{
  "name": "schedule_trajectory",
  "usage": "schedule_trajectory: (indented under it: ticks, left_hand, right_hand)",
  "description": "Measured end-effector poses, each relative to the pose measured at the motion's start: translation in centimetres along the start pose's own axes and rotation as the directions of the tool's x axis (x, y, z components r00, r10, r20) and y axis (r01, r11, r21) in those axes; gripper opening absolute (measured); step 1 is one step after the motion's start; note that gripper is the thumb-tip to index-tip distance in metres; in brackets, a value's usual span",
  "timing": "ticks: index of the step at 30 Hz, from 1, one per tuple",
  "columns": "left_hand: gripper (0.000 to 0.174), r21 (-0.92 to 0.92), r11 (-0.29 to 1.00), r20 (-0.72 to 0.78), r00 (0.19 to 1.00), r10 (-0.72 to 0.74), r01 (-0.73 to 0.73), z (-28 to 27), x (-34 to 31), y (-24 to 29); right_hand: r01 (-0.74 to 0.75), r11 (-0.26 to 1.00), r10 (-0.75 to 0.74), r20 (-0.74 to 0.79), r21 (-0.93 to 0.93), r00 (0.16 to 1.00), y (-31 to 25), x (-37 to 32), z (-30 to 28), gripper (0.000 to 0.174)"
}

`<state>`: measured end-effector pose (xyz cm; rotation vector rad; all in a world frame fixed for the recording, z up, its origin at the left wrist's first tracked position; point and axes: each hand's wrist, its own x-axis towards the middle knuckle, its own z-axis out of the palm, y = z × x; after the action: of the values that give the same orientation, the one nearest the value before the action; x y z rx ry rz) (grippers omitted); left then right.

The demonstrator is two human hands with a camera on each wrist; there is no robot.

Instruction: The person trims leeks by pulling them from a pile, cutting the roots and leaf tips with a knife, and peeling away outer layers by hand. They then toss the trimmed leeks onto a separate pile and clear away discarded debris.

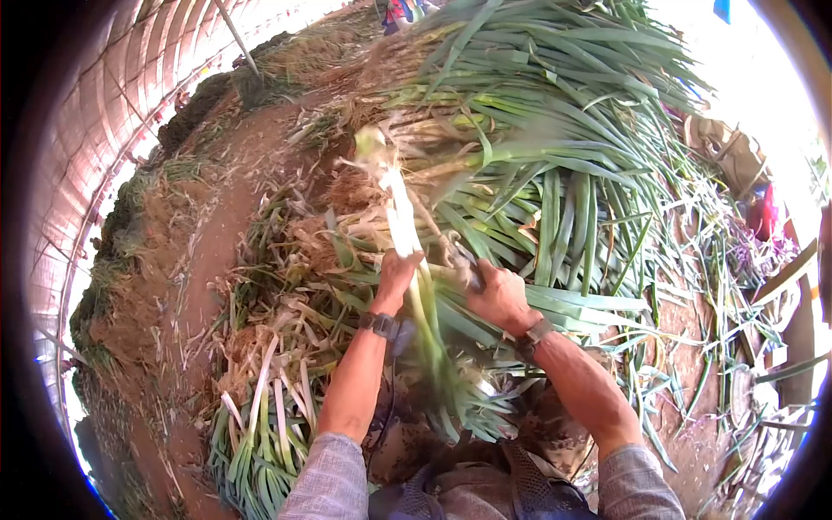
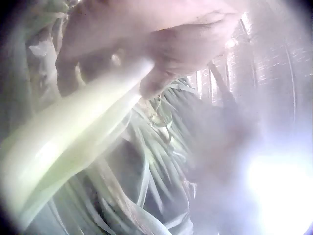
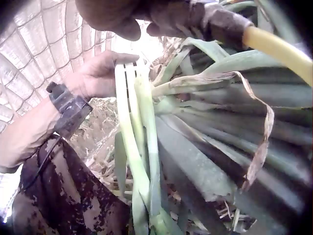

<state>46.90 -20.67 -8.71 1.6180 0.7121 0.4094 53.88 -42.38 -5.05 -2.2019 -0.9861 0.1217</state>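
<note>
Several leeks [image 1: 403, 217] are gripped by my left hand [image 1: 400, 273], white root ends pointing away and blurred, green leaves hanging toward my lap. In the right wrist view the left hand's fingers wrap the pale stalks [image 3: 128, 107] side by side. A pale stalk [image 2: 73, 127] fills the left wrist view below that hand. Just to the right, my right hand [image 1: 503, 299] grips a dark, wrapped handle [image 3: 220, 22] with a yellow rod or tube [image 3: 279, 49] coming out of it. I cannot tell what kind of tool it is.
A large heap of leeks [image 1: 555, 121] lies ahead and to the right, roots toward the left. Pale-stemmed leeks [image 1: 277, 416] lie at lower left. Loose roots and dry leaves litter the soil [image 1: 208, 269]. A curved wall [image 1: 95, 130] runs along the left.
</note>
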Motion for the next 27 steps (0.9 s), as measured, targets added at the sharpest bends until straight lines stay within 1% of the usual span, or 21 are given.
schedule_trajectory:
  ticks: [1, 3, 4, 5, 6, 7, 9, 12, 13, 14, 15, 17, 18, 19, 20, 21, 23, 24, 25, 26, 27]
  left_hand:
    - [0.029, -0.003, 1.000, -0.004, 1.000, 0.002, -0.002, -0.1, 0.0, -0.2]
    - [0.023, 0.064, 0.998, -0.026, 0.999, -0.020, 0.021, 0.0, -0.9, 0.4]
    - [0.023, 0.064, 0.998, -0.026, 0.999, -0.019, 0.021, 0.1, -0.8, 0.2]
    - [0.020, 0.130, 0.991, -0.040, 0.999, 0.033, -0.027, 0.2, -0.4, -0.3]
    - [0.019, 0.196, 0.978, -0.049, 0.995, 0.085, -0.074, 0.4, -0.2, -0.8]
    - [0.019, 0.197, 0.978, -0.046, 0.995, 0.084, -0.074, 0.4, 0.0, -1.3]
    - [0.018, 0.035, 0.995, -0.036, 0.995, 0.091, -0.090, 0.1, 0.0, -1.2]
    - [0.018, 0.019, 0.999, -0.077, 0.996, 0.038, -0.036, -0.2, -0.5, -0.4]
    - [0.019, 0.003, 1.000, -0.102, 0.995, 0.019, -0.018, -0.1, -0.7, 0.1]
    - [0.020, -0.082, 0.997, -0.085, 0.996, -0.005, -0.002, -0.4, -0.3, -0.2]
    - [0.021, -0.167, 0.986, -0.066, 0.997, -0.028, 0.016, -0.9, 0.1, -0.4]
    - [0.023, -0.168, 0.986, -0.048, 0.999, -0.010, 0.001, -2.0, 0.3, -0.3]
    - [0.022, -0.212, 0.977, -0.034, 0.999, -0.016, 0.009, -2.5, 0.2, 0.1]
    - [0.021, -0.255, 0.967, -0.019, 1.000, -0.022, 0.016, -2.9, 0.1, 0.5]
    - [0.026, -0.319, 0.946, 0.053, 0.998, -0.037, 0.051, -3.6, 0.4, 0.2]
    - [0.026, -0.318, 0.947, 0.053, 0.998, -0.038, 0.053, -3.9, 0.7, -0.3]
    - [0.028, -0.401, 0.916, 0.084, 0.996, 0.041, -0.004, -4.2, 0.8, -0.7]
    - [0.030, -0.374, 0.927, 0.074, 0.997, 0.023, 0.006, -4.0, 0.8, -0.4]
    - [0.030, -0.375, 0.927, 0.073, 0.997, 0.023, 0.006, -3.8, 0.7, -0.3]
    - [0.030, -0.383, 0.923, 0.120, 0.992, 0.035, 0.013, -3.6, 0.5, -0.1]
    - [0.031, -0.392, 0.920, 0.166, 0.985, 0.048, 0.021, -3.5, 0.3, 0.2]
  right_hand:
    - [-0.012, 1.000, 0.012, 0.006, -0.016, 1.000, 0.1, -0.1, -0.1, 0.032]
    - [-0.021, 0.999, 0.022, 0.015, -0.034, 1.000, 0.6, -0.5, -0.1, 0.032]
    - [-0.004, 0.999, 0.007, 0.068, -0.046, 0.998, 0.8, -0.6, 0.0, 0.032]
    - [0.012, 0.998, -0.005, 0.120, -0.056, 0.993, 1.0, -0.7, 0.0, 0.031]
    - [0.008, 0.999, -0.002, 0.117, -0.054, 0.993, 1.2, -0.8, 0.1, 0.031]
    - [0.015, 0.997, -0.006, 0.111, -0.079, 0.994, 1.4, -0.8, 0.1, 0.031]
    - [0.022, 0.994, -0.011, 0.102, -0.106, 0.995, 1.6, -0.8, 0.0, 0.031]
    - [0.003, 0.996, 0.001, 0.048, -0.091, 0.999, 1.7, -0.9, 0.3, 0.032]
    - [0.041, 0.995, -0.034, 0.079, -0.089, 0.996, 2.0, -1.0, 0.4, 0.032]
    - [0.077, 0.993, -0.067, 0.110, -0.086, 0.992, 1.6, -1.2, 0.0, 0.033]
    - [0.076, 0.994, -0.066, 0.110, -0.085, 0.992, 1.2, -1.2, -0.4, 0.033]
    - [-0.005, 0.995, 0.026, 0.215, -0.102, 0.976, 0.5, -1.2, -1.5, 0.032]
    - [-0.005, 0.995, 0.026, 0.215, -0.101, 0.976, 0.7, -1.3, -1.2, 0.032]
    - [0.061, 0.996, -0.050, 0.160, -0.066, 0.986, 1.2, -1.6, -0.6, 0.032]
    - [0.128, 0.991, -0.124, 0.103, -0.034, 0.987, 1.4, -1.7, -0.2, 0.033]
    - [0.128, 0.991, -0.124, 0.104, -0.033, 0.987, 1.7, -1.5, 0.2, 0.033]
    - [0.104, 0.987, -0.087, 0.135, -0.125, 0.987, 1.7, -1.2, 0.5, 0.034]
    - [0.104, 0.987, -0.087, 0.135, -0.125, 0.987, 1.4, -1.0, 0.3, 0.034]
    - [0.062, 0.992, -0.045, 0.152, -0.113, 0.987, 1.1, -0.8, 0.0, 0.031]
    - [0.020, 0.995, -0.003, 0.168, -0.101, 0.986, 0.7, -0.7, -0.3, 0.030]
    - [0.020, 0.995, -0.003, 0.169, -0.101, 0.986, 0.8, -0.6, -0.1, 0.030]
